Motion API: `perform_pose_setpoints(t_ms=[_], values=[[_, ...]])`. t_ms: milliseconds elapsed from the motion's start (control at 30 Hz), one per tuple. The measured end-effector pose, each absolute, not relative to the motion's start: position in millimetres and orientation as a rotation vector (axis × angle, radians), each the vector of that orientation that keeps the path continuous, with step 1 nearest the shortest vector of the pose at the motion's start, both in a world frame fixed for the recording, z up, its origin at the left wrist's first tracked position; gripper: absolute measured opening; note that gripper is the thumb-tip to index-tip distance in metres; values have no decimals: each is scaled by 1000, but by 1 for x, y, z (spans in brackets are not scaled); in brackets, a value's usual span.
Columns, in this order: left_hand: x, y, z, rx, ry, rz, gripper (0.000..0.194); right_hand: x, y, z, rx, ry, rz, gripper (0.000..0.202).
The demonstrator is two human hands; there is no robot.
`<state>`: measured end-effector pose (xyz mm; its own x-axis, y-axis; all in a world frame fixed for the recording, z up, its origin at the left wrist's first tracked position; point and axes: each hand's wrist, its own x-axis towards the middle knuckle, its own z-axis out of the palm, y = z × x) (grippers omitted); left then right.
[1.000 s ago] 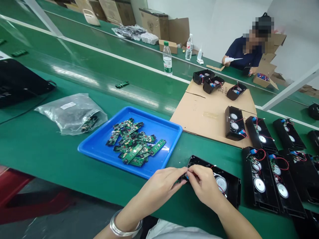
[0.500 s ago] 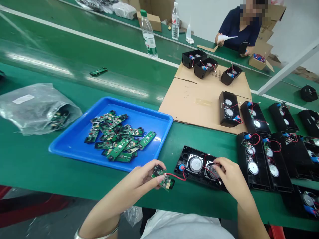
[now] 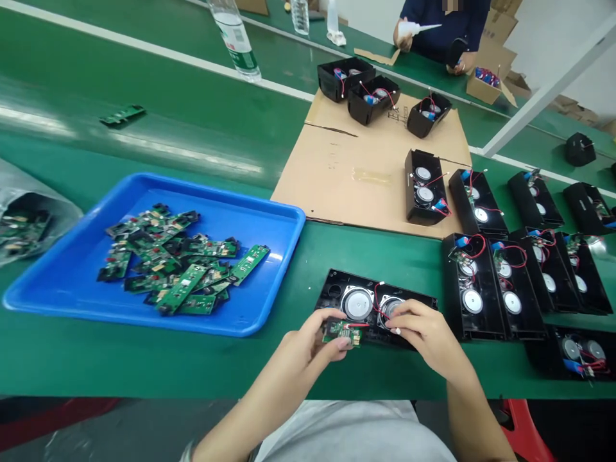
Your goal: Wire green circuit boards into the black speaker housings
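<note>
My left hand (image 3: 320, 343) grips a small green circuit board (image 3: 347, 333) between thumb and fingers, a red wire plugged into it. The board is over the front left part of an open black speaker housing (image 3: 332, 282), which lies on the green table. Two round silver speakers (image 3: 358, 304) sit in the housing, with a thin red wire (image 3: 376, 298) running between them. At the right-hand speaker, my right hand (image 3: 423, 327) has its fingers pinched on a wire with a small white connector (image 3: 397, 331). Those fingers partly cover that speaker.
A blue tray (image 3: 260, 321) of circuit boards stands left, beside a plastic bag (image 3: 58, 208) of boards. Several black housings (image 3: 474, 321) stand to the right. Others rest on cardboard (image 3: 327, 167) behind. Across the line, a person (image 3: 437, 32) holds a white bottle (image 3: 409, 29).
My left hand has brought the circuit board rightward, over the housing's edge. My right hand remains at the right speaker, now pinching the wire by its connector. The camera view has shifted.
</note>
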<state>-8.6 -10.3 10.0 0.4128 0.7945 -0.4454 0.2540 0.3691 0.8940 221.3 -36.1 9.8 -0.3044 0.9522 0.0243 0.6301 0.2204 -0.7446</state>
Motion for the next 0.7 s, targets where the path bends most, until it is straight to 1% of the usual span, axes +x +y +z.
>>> perform_pose_setpoints(t_ms=[100, 167, 300, 367, 533, 700], values=[[1, -12, 9, 1397, 1232, 475, 25, 209, -31, 0, -1470, -1801, 856, 17], [5, -13, 8, 1490, 1278, 499, 25, 201, -29, -3, -1499, -1744, 814, 14], [10, -11, 6, 1526, 1324, 518, 27, 195, -28, -5, -1357, -2038, 621, 28], [11, -10, 6, 1513, 1326, 511, 29, 194, -28, -7, -1366, -2175, 505, 32], [14, -9, 5, 1611, 1309, 484, 30, 188, -27, -9, -1413, -2361, 278, 37], [21, -8, 5, 1783, 1267, 458, 30, 186, -25, -9, -1363, -2451, 131, 39]])
